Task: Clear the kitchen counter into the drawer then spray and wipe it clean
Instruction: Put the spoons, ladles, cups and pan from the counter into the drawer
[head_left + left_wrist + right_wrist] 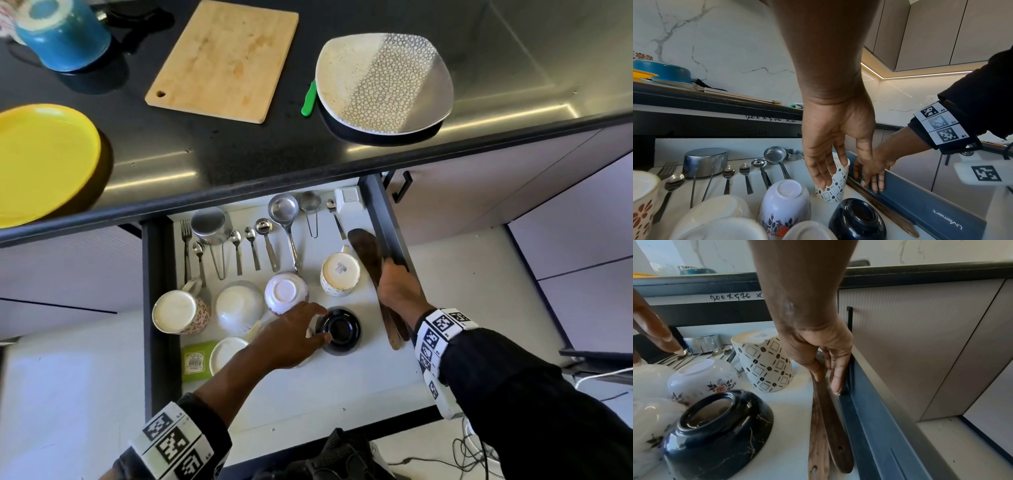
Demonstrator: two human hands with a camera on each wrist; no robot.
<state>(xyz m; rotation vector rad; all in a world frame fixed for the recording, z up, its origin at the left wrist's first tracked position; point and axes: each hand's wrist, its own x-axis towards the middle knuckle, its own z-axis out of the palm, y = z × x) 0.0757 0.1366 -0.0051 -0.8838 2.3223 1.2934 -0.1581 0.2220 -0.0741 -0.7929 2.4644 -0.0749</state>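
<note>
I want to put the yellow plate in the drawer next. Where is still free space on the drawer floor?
The front strip of the drawer floor, nearer you than the black bowl and right of the white lid, is bare. A smaller patch lies between the patterned mug and the black bowl. The back rows of spoons and cups are crowded.

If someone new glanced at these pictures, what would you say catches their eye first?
Probably the open drawer, packed with upturned cups, bowls and cutlery, with both hands reaching in. The left hand hovers at an upturned black bowl, while the right hand sets wooden spatulas along the right wall. On the counter above, a bright yellow plate stands out at the left.
</note>
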